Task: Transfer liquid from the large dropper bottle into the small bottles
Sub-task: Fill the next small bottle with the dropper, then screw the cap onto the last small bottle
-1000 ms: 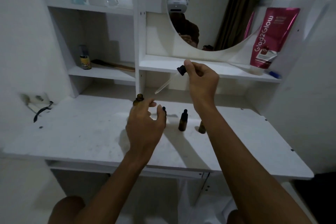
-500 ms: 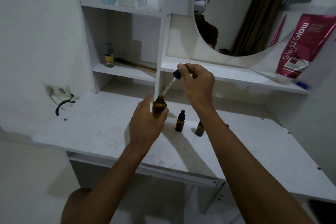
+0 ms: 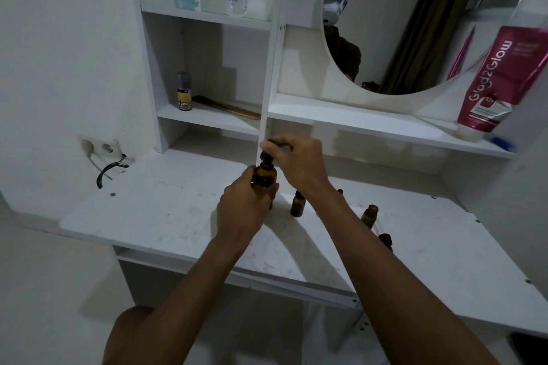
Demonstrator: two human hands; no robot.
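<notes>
The left hand [image 3: 243,210] grips the big bottle [image 3: 264,179], smooth brown glass, upright over the scuffed white desk [image 3: 166,210]. The dropper [image 3: 265,157], half out a moment ago, now sits fully down in its neck, which suggests refilling or closing. The right hand [image 3: 299,163] pinches its black rubber bulb. Further right stand a capped small bottle [image 3: 297,205] and an open small bottle [image 3: 369,216].

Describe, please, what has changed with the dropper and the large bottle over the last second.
The right hand lowered the dropper from shelf height down into the large bottle; its cap now sits at the neck, still pinched. The left hand, open over the desk a second ago, took hold of the large bottle. The small bottles stayed standing on the desk.
</notes>
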